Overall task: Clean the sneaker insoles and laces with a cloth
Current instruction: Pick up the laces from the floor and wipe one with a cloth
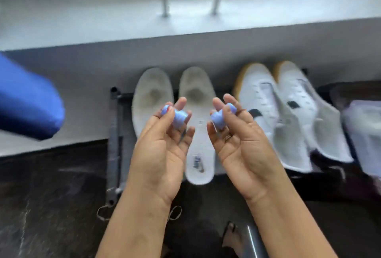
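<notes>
while palms-up over insoles (196,90), l hand (162,144), r hand (239,142) apart, each round a blue wad (178,118)

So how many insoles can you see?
2. One insole lies partly behind the left hand; the other insole shows between it and the right hand. More might hide inside the sneakers.

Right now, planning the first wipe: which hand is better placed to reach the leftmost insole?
Left, probably. The left hand, pinching a light-blue wad, hangs directly over the leftmost insole; the right hand, pinching a second wad, sits beyond the second insole, nearer the sneakers.
</notes>
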A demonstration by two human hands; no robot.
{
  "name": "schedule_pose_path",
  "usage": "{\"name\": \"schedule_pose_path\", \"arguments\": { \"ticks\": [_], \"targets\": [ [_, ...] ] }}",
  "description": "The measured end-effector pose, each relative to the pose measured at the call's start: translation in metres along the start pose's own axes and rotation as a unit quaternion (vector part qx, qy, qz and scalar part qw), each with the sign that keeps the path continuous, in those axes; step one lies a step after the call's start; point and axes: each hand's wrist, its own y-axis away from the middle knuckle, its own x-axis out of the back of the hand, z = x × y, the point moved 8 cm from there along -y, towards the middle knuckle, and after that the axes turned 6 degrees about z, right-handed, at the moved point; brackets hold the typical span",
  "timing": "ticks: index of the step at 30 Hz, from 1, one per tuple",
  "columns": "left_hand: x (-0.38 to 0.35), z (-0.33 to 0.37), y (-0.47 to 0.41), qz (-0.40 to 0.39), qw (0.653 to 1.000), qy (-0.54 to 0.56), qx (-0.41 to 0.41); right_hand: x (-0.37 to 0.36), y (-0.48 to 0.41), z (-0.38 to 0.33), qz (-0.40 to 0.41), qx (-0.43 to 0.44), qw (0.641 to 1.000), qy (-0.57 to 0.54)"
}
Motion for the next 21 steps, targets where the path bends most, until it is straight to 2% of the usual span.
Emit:
{"name": "schedule_pose_path", "arguments": {
  "ticks": [3,7,10,13,16,19,21],
  "targets": [
    [-0.053,-0.046,0.008,-0.072,0.994,-0.084,-0.005,0.05,0.003,-0.058,0.054,0.08,0.995,-0.014],
    [-0.112,-0.122,0.03,-0.121,0.982,-0.146,0.012,0.127,0.018,-0.133,0.102,0.167,0.98,-0.017],
    [-0.151,-0.179,0.053,-0.145,0.97,-0.193,0.03,0.193,0.034,-0.191,0.159,0.236,0.959,-0.013],
    [-0.186,-0.226,0.073,-0.178,0.959,-0.22,0.032,0.256,0.049,-0.246,0.217,0.304,0.926,0.047],
    [-0.215,-0.268,0.085,-0.21,0.942,-0.259,0.036,0.328,0.052,-0.295,0.31,0.354,0.865,0.176],
    [-0.24,-0.31,0.088,-0.242,0.923,-0.299,0.03,0.396,0.045,-0.332,0.397,0.369,0.764,0.351],
    [-0.249,-0.334,0.085,-0.255,0.909,-0.327,0.03,0.426,0.035,-0.349,0.426,0.353,0.698,0.454]
  ]
}}
